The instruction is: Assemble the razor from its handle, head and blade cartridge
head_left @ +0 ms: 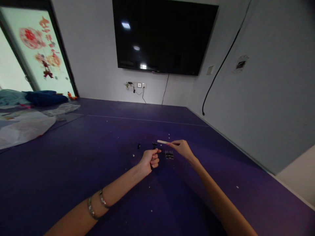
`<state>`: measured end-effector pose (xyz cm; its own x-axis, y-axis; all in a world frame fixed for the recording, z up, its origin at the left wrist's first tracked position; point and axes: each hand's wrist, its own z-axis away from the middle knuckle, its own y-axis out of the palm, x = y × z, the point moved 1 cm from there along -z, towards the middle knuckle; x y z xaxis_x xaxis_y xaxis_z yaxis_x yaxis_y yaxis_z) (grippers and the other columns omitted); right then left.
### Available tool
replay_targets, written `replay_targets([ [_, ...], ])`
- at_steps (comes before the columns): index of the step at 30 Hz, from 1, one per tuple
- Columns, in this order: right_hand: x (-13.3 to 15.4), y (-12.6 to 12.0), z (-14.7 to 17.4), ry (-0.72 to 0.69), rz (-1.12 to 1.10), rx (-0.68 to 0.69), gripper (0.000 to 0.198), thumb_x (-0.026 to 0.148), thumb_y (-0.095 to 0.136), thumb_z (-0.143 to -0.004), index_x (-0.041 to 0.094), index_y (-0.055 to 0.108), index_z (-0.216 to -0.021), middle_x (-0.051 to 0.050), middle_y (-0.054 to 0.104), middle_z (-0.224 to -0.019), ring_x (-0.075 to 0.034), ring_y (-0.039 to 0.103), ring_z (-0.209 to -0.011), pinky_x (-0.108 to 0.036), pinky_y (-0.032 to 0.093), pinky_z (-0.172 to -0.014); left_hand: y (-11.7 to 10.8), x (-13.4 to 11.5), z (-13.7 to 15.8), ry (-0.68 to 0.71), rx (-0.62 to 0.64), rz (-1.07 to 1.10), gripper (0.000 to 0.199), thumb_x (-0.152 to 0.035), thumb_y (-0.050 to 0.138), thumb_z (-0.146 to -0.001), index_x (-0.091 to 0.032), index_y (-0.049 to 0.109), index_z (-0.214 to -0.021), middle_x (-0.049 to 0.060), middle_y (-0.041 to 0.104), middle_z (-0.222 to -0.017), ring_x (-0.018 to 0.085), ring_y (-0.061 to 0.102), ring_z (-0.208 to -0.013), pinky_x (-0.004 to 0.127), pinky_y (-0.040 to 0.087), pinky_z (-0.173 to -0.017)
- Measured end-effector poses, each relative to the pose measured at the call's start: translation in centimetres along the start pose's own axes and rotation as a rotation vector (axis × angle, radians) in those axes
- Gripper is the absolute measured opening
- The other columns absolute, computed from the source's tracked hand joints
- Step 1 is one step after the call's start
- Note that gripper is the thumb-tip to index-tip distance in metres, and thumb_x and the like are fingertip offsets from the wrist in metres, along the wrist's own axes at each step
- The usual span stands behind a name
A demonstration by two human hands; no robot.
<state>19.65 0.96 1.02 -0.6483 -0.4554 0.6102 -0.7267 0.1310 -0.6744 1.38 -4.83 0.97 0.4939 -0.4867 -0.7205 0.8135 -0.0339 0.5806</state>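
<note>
My left hand (150,160) is closed around the dark handle of what looks like a black razor, its black head (154,143) sticking up above the fist. Pinched between the fingertips of my right hand (181,147) is a slim white stick (162,142). The stick points left, and its tip is close to the black head; whether they touch I cannot tell. Below the stick lies a small clear pack with black pieces (169,155), between the two hands. A small black piece (139,146) rests to the left of the razor head.
Small white scraps (133,155) dot the purple surface (110,183). White plastic sheeting (27,127) and dark blue cloth (45,97) lie at the far left. A black cable (219,70) hangs along the right wall, and a television (164,36) is mounted ahead.
</note>
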Motion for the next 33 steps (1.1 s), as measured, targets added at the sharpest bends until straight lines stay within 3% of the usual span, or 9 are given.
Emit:
replay_targets([
  [4,0.1,-0.1,0.2,-0.019,-0.084,0.068,0.050,0.057,0.049,-0.075,0.013,0.069,-0.064,0.001,0.053,-0.051,-0.010,0.042,-0.049,-0.021,0.027,-0.046,0.2,-0.1,0.2,0.026,0.006,-0.002,0.018,-0.020,0.037,-0.089,-0.013,0.050,-0.078,-0.011,0.024,-0.042,0.001,0.016,-0.027,0.018,0.006,-0.033],
  [9,-0.7,-1.0,0.1,0.065,-0.096,-0.060,0.049,0.056,0.050,-0.074,0.012,0.069,-0.066,0.000,0.053,-0.052,-0.010,0.042,-0.049,-0.021,0.027,-0.046,0.7,-0.1,0.8,0.050,0.092,-0.062,0.017,-0.022,0.040,-0.087,-0.013,0.052,-0.080,-0.011,0.025,-0.044,0.002,0.015,-0.028,0.018,0.008,-0.031],
  [12,-0.9,-2.0,-0.1,0.107,-0.155,-0.073,0.050,0.056,0.049,-0.076,0.011,0.069,-0.069,0.000,0.051,-0.052,-0.009,0.042,-0.048,-0.021,0.028,-0.046,1.2,-0.5,1.3,0.152,0.181,-0.108,0.013,-0.025,0.046,-0.085,-0.014,0.052,-0.080,-0.010,0.026,-0.045,0.002,0.016,-0.029,0.017,0.011,-0.030],
  [15,-0.7,-2.6,-0.4,0.118,-0.248,-0.046,0.050,0.055,0.051,-0.074,0.010,0.069,-0.088,-0.001,0.055,-0.058,-0.010,0.045,-0.050,-0.021,0.033,-0.047,1.5,-1.3,1.6,0.283,0.271,-0.180,0.015,-0.031,0.050,-0.082,-0.016,0.051,-0.082,-0.010,0.028,-0.046,0.002,0.018,-0.030,0.016,0.016,-0.029],
  [17,-0.6,-2.7,-0.7,0.118,-0.288,-0.046,0.054,0.054,0.053,-0.072,0.011,0.066,-0.101,-0.002,0.059,-0.064,-0.011,0.049,-0.052,-0.022,0.039,-0.050,1.4,-2.0,1.7,0.385,0.291,-0.276,0.018,-0.035,0.052,-0.081,-0.016,0.051,-0.082,-0.010,0.029,-0.046,0.002,0.021,-0.030,0.016,0.019,-0.029],
  [19,-0.5,-2.4,-0.9,0.115,-0.285,-0.065,0.053,0.053,0.050,-0.074,0.011,0.065,-0.102,-0.003,0.060,-0.065,-0.011,0.052,-0.053,-0.023,0.042,-0.051,1.3,-2.5,1.7,0.493,0.286,-0.414,0.021,-0.037,0.053,-0.081,-0.016,0.051,-0.082,-0.010,0.029,-0.046,0.003,0.023,-0.031,0.016,0.021,-0.029],
  [25,0.9,-1.7,-0.4,0.141,0.007,-0.107,0.042,0.040,0.037,-0.085,0.014,0.065,-0.067,-0.005,0.063,-0.058,-0.012,0.055,-0.049,-0.022,0.039,-0.051,0.6,-2.8,1.2,0.614,0.280,-0.600,0.024,-0.040,0.052,-0.081,-0.016,0.052,-0.083,-0.010,0.030,-0.047,0.003,0.026,-0.034,0.016,0.025,-0.033],
  [29,3.0,-1.0,0.6,0.196,0.299,-0.080,0.039,0.037,0.039,-0.084,0.016,0.067,-0.067,-0.009,0.067,-0.064,-0.017,0.062,-0.059,-0.024,0.039,-0.056,0.3,-3.1,1.2,0.631,0.299,-0.578,0.024,-0.039,0.051,-0.082,-0.016,0.052,-0.084,-0.009,0.032,-0.050,0.003,0.028,-0.036,0.016,0.026,-0.034],
  [33,4.7,0.8,1.8,0.253,0.535,0.051,0.035,0.037,0.043,-0.081,0.016,0.070,-0.072,-0.014,0.069,-0.077,-0.023,0.065,-0.073,-0.026,0.041,-0.061,0.3,-3.5,1.3,0.623,0.282,-0.560,0.022,-0.038,0.052,-0.082,-0.016,0.052,-0.083,-0.009,0.033,-0.050,0.003,0.028,-0.035,0.016,0.025,-0.034],
])
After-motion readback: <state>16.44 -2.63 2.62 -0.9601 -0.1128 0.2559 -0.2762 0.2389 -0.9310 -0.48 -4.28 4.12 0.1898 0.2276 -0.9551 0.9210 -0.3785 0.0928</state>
